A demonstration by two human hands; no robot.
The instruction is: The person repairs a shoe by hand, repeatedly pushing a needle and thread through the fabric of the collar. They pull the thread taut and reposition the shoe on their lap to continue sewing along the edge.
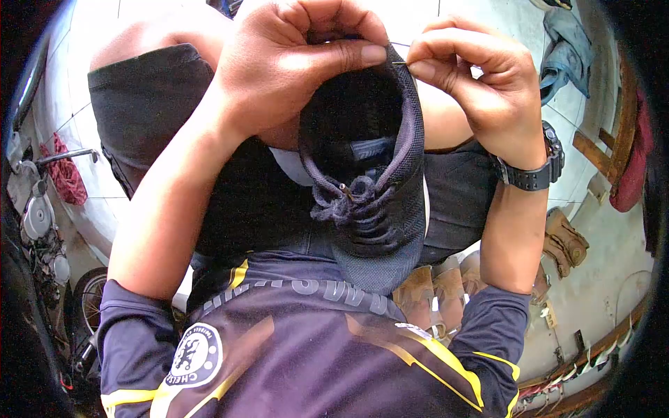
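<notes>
A black laced shoe (380,240) rests against my lap, its toe toward my shirt and its opening facing up. My left hand (306,52) pinches the heel collar between thumb and curled fingers. Just right of the heel, my right hand (474,76) is closed, thumb against forefinger, on a thin needle (399,63) whose other end meets the heel edge. Knotted laces (348,202) lie over the tongue. Any thread is too fine to make out.
Brown sandals or shoes (432,299) stand below at the right. A blue-grey cloth (566,52) lies on the tiled floor at the upper right. Motorcycle parts (42,202) and a red cloth (65,171) are at the left.
</notes>
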